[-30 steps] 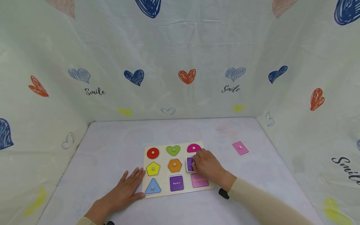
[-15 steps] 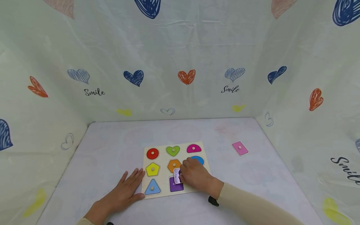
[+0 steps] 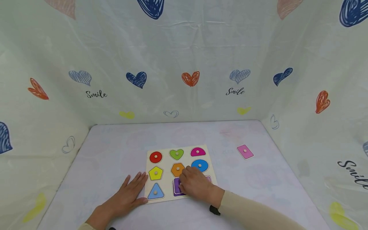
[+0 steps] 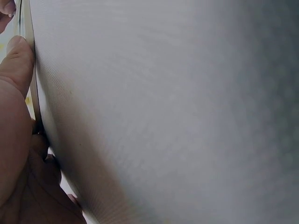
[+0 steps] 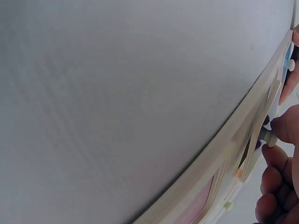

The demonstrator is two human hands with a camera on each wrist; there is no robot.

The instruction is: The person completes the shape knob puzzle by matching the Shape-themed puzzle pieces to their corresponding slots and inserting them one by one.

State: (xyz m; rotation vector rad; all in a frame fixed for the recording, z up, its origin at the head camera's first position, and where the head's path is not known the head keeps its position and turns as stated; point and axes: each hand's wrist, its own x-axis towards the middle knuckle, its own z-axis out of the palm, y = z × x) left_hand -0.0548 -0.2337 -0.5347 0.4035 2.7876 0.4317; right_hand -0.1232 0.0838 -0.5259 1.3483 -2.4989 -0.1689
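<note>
A wooden shape puzzle board (image 3: 168, 187) lies on the table. My right hand (image 3: 198, 185) pinches the knob (image 5: 268, 136) of a purple square puzzle piece (image 3: 177, 182) over the board's square recess, partly covering it. In the right wrist view the piece is tilted, one edge raised from the board. My left hand (image 3: 123, 198) lies flat, fingers spread, fingertips and thumb at the board's left edge. Red circle (image 3: 156, 157), green heart, magenta half circle, yellow pentagon, orange hexagon, blue oval (image 3: 201, 163) and blue triangle pieces sit in their recesses.
A pink rectangle piece (image 3: 245, 152) with a knob lies on the table (image 3: 230, 137) right of the board. The pink rectangle recess (image 5: 198, 200) is bare in the right wrist view. Heart-printed sheets (image 3: 172, 48) wall the table at the back and sides.
My right hand has carried the purple square from over the blue oval, left and nearer me, onto the square recess. The blue oval is now uncovered. My left hand stays in place.
</note>
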